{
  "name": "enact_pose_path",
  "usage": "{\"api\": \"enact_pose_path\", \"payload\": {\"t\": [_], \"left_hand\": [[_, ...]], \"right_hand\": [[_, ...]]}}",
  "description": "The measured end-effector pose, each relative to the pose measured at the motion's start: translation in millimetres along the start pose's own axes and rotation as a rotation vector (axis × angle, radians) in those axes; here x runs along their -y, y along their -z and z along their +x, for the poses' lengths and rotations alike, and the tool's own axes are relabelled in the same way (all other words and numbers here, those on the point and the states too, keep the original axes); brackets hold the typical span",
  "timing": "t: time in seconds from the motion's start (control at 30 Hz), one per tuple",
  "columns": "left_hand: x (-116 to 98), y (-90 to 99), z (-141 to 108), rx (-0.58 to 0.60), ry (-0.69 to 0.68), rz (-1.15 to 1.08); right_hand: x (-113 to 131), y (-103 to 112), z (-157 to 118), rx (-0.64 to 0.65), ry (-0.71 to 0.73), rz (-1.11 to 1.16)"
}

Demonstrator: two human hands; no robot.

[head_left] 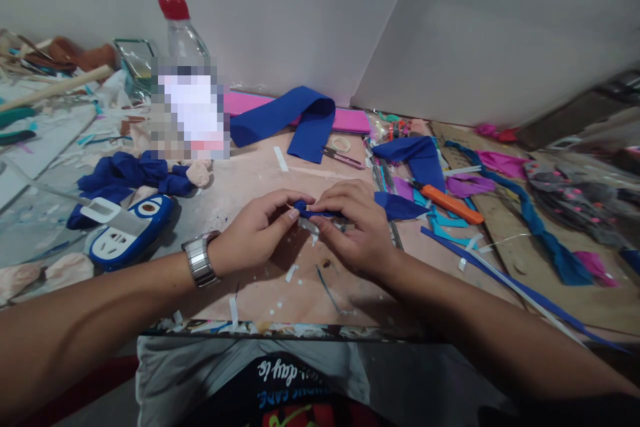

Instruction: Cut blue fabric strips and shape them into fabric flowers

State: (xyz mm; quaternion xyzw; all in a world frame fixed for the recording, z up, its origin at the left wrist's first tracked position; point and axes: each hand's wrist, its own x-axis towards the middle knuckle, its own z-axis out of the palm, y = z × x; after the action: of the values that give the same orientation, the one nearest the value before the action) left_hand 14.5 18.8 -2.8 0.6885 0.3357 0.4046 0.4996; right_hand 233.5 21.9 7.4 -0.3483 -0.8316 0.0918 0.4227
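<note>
A strip of dark blue fabric ribbon is coiled into a small roll [301, 205] between my hands, above the pinkish work board [270, 293]. My left hand [260, 225], with a metal-banded watch at its wrist, pinches the coil between thumb and index finger. On the right, my right hand [357, 223] is closed on the ribbon just beside the coil. A pointed blue length [403, 207] shows past the right hand; whether it belongs to the held strip is hidden. Behind the hands, a wide blue ribbon [313, 113] lies looped over a pink strip [357, 121].
An orange utility knife [450, 204] lies to the right among blue, pink and purple scraps. Thin scissors or tweezers [345, 159] rest near a tape ring [341, 144]. A red-capped bottle [187, 37], crumpled blue fabric [130, 173] and a blue-and-white corded device [133, 233] stand left.
</note>
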Motion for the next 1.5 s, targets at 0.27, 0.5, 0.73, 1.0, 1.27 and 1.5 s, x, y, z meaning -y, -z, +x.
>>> {"api": "enact_pose_path", "payload": {"t": [0.27, 0.5, 0.73, 1.0, 1.27, 1.5], "left_hand": [[-2.8, -1.4, -2.1, 0.055, -0.052, 0.039], [-2.7, -1.6, -1.8, 0.037, -0.082, 0.118], [-2.4, -3.6, -3.8, -0.006, -0.045, 0.088], [-1.0, -3.9, -2.7, -0.019, 0.001, -0.021], [1.2, 4.0, 2.5, -0.084, -0.103, 0.071], [-2.9, 1.1, 0.7, -0.088, 0.035, -0.050]], "right_hand": [[2.2, 0.0, 0.4, -0.001, -0.002, -0.010], [0.8, -0.8, -0.6, 0.009, -0.005, -0.008], [2.5, -0.6, 0.3, 0.008, -0.016, -0.004], [1.8, -0.2, 0.1, -0.001, -0.020, -0.006], [-0.8, -1.1, -0.4, 0.004, -0.030, 0.013], [-1.8, -1.2, -1.2, 0.001, -0.033, 0.021]]}}
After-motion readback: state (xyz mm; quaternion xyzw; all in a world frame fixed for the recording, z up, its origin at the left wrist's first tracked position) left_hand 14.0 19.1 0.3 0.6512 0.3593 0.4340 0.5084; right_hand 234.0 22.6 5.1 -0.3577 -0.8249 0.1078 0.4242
